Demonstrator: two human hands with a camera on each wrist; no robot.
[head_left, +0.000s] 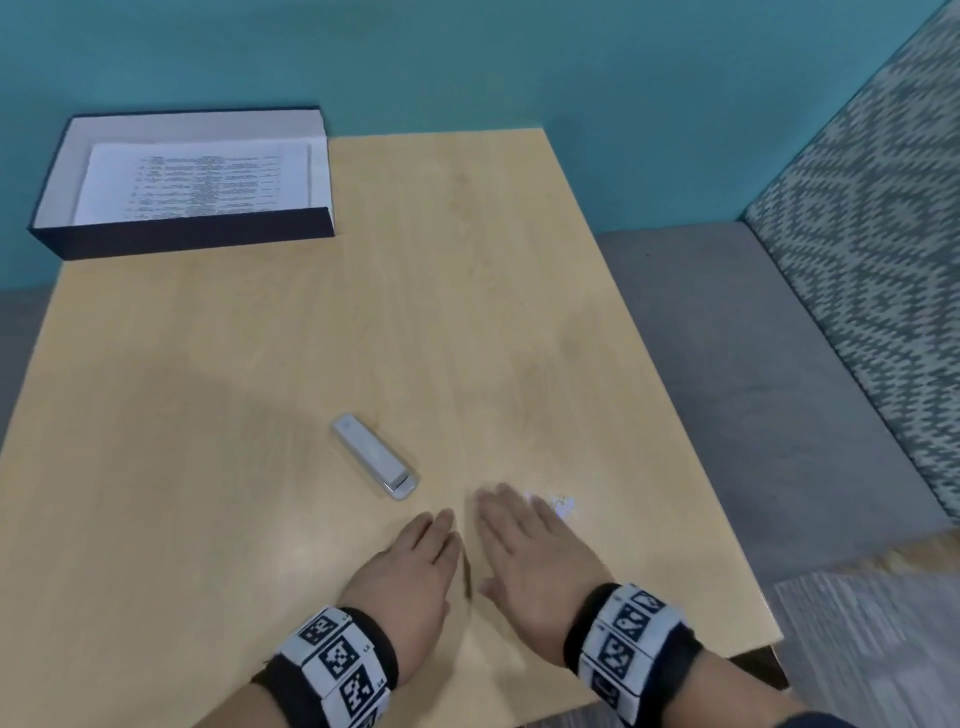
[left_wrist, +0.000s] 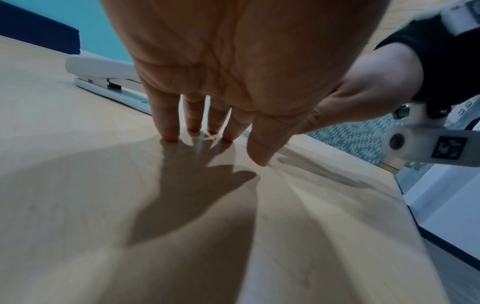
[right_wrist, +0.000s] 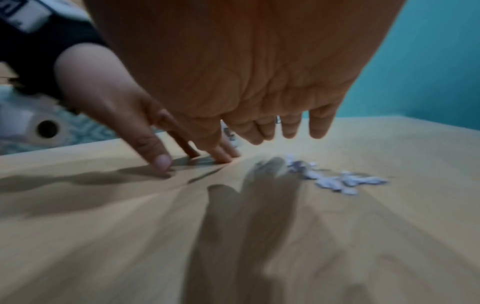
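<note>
A white and silver stapler (head_left: 375, 456) lies closed on the light wooden table (head_left: 467, 286), just beyond my left hand (head_left: 434, 527). That hand is spread palm down with straight fingers (left_wrist: 168, 123) whose tips touch the tabletop, and the stapler (left_wrist: 103, 71) lies behind them. My right hand (head_left: 501, 506) is beside it, palm down, fingers (right_wrist: 288, 127) straight and holding nothing. A small heap of white paper scraps (head_left: 563, 505) lies by the right fingertips, and the scraps (right_wrist: 337, 179) are a little ahead of that hand. My left hand (right_wrist: 145, 131) shows in the right wrist view too.
A dark blue open box (head_left: 182, 236) with a printed sheet (head_left: 200, 182) inside stands at the table's far left corner. A teal wall runs behind. The table's right edge (head_left: 691, 415) drops to a grey floor and a patterned carpet (head_left: 883, 234).
</note>
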